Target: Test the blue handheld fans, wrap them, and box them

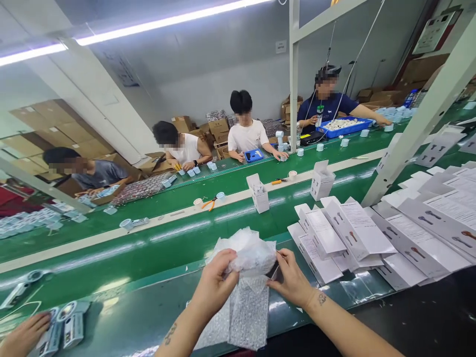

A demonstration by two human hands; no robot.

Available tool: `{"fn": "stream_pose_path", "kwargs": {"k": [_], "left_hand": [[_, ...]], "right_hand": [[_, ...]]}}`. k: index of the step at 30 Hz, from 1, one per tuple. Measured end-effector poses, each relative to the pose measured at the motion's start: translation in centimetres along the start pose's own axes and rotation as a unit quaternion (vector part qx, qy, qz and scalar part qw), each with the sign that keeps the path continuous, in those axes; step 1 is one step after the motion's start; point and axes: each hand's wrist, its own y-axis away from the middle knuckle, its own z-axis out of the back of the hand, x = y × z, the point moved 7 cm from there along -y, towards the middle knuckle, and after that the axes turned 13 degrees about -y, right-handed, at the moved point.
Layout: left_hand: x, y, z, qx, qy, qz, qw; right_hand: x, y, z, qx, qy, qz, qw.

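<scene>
In the head view, my left hand [219, 280] pinches the left side of a crumpled, translucent plastic bag [247, 253]. My right hand [292, 277] grips the same bag at its right edge with thumb and fingers. Whether anything is inside the bag I cannot make out. Just below it, flat bubble-wrap bags [249, 315] lie on the near ledge, between my forearms. To the right of my right hand are white printed boxes [320, 230], open and lying tilted in a pile.
Beyond the ledge runs a green conveyor [178, 238] carrying an open white carton [258, 193] and orange-handled pliers [209, 203]. At lower left, another person's hand [28, 332] touches light-blue handheld devices [72, 325]. Several people work across the line. A white post [420, 109] slants at right.
</scene>
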Motion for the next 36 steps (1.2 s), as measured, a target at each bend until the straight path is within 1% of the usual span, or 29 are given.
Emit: {"fn": "stream_pose_path", "kwargs": {"k": [2, 4, 5, 7, 9, 11, 13, 15, 18, 19, 21, 25, 28, 30, 33, 34, 35, 36], "left_hand": [[-1.9, -0.6, -1.1, 0.08, -0.115, -0.024, 0.99], [-3.6, -1.3, -2.7, 0.16, -0.221, -0.027, 0.962], [-4.3, -1.6, -3.6, 0.189, -0.266, -0.029, 0.945], [-5.5, -2.0, -5.7, 0.226, -0.323, -0.034, 0.918], [-6.2, -1.9, -7.8, 0.24, -0.346, -0.052, 0.906], [-6.5, -1.2, -9.3, 0.218, -0.353, -0.071, 0.907], [-6.4, -0.2, -10.5, 0.191, -0.361, -0.086, 0.909], [-5.9, 0.7, -11.9, 0.189, -0.363, -0.099, 0.907], [-5.4, 1.4, -14.0, 0.214, -0.343, -0.135, 0.904], [-5.3, 1.3, -14.2, 0.213, -0.333, -0.141, 0.908], [-5.0, 0.9, -14.1, 0.204, -0.328, -0.137, 0.912], [-4.0, 0.8, -12.2, 0.198, -0.364, -0.097, 0.905], [-3.1, 1.2, -10.6, 0.156, -0.359, -0.072, 0.917], [-2.7, 1.6, -10.7, 0.145, -0.349, -0.092, 0.921], [-3.1, 2.4, -11.9, 0.171, -0.332, -0.169, 0.912], [-3.3, 2.6, -11.9, 0.175, -0.326, -0.188, 0.91], [-3.5, 2.9, -11.5, 0.172, -0.315, -0.199, 0.912], [-3.7, 3.2, -10.7, 0.16, -0.294, -0.205, 0.92]], "right_hand": [[0.3, 0.7, 0.1, 0.008, -0.006, 0.003, 1.0], [0.6, 1.4, -0.1, 0.017, -0.012, 0.004, 1.0], [0.8, 1.7, -0.4, 0.023, -0.015, 0.01, 1.0], [0.9, 2.2, -0.7, 0.02, -0.018, 0.024, 0.999], [0.3, 2.5, -0.4, -0.007, -0.017, 0.02, 1.0], [-0.7, 2.6, 0.5, -0.047, -0.017, -0.004, 0.999], [-1.7, 2.7, 1.3, -0.07, -0.02, -0.027, 0.997], [-2.3, 2.9, 1.6, -0.074, -0.023, -0.035, 0.996], [-2.4, 3.4, 1.4, -0.064, -0.025, -0.033, 0.997], [-2.3, 3.5, 1.3, -0.06, -0.026, -0.029, 0.997], [-2.0, 3.4, 1.2, -0.049, -0.028, -0.019, 0.998], [-1.0, 2.2, 0.9, -0.011, -0.039, -0.015, 0.999], [-0.3, 1.7, 0.7, -0.008, -0.035, -0.036, 0.999], [-0.2, 1.8, 0.6, -0.01, -0.028, -0.055, 0.998], [-0.7, 2.1, 0.6, -0.002, -0.012, -0.091, 0.996], [-0.7, 2.1, 0.7, 0.004, -0.006, -0.096, 0.995], [-0.6, 1.9, 0.8, 0.017, 0.0, -0.096, 0.995], [-0.2, 1.5, 0.9, 0.034, 0.006, -0.091, 0.995]]}}
